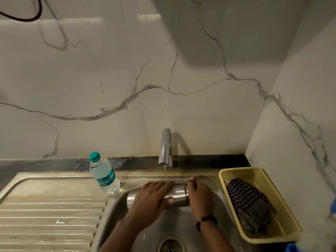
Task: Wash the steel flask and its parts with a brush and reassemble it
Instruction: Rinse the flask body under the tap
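The steel flask (179, 194) lies sideways over the sink basin (209, 231), under the tap (165, 146), which runs a thin stream of water. My left hand (151, 199) wraps around the flask's middle, thumb on its front. My right hand (198, 192) grips the flask's right end, where a dark cap or rim shows. A black bead bracelet sits on my right wrist. No brush is in view.
A small plastic water bottle (104, 174) with a teal cap stands at the basin's left rim. The ribbed steel drainboard (49, 215) stretches left. A yellow plastic basket (283, 215) holding a dark striped cloth (249, 204) sits right of the basin. The drain (171, 245) is below.
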